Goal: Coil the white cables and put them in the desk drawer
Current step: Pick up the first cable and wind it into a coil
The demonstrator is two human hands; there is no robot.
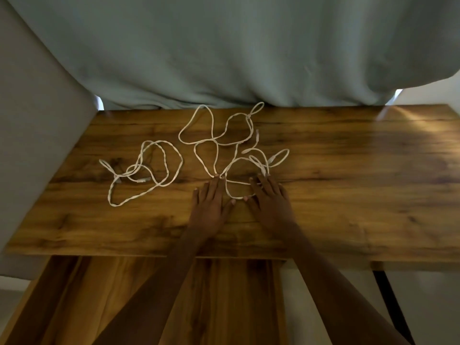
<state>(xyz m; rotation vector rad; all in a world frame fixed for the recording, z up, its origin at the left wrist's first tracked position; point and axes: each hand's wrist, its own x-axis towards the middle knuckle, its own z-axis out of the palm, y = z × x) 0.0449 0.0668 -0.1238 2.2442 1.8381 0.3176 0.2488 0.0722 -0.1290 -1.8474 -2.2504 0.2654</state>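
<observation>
On desk (348, 207): both hands flat on right cable (219, 143); 2nd cable (149, 170) left.

White cables (225, 143) showing against warm brown wood-grain desk (348, 195), dark streaks running through grain, pale grey-green curtain (224, 51) hanging behind

Wood-grain surface (348, 207) w/ two white cables on it. Both hands lie flat, palms down, fingers spread, at the near edge of the tangled cable (224, 143). Left hand (211, 205) sits just left of that cable's nearest loop, fingertips touching strands at its near-left bend. Right hand (270, 200) sits on the loop's right side; a strand runs under its fingers. Neither hand is gripping anything. Second cable (149, 170) lies loose, uncoiled, well left of the tangled cable, apart from both hands. Pale green curtain (224, 51) hangs beyond the tangled cable, behind the surface's far edge.
</observation>
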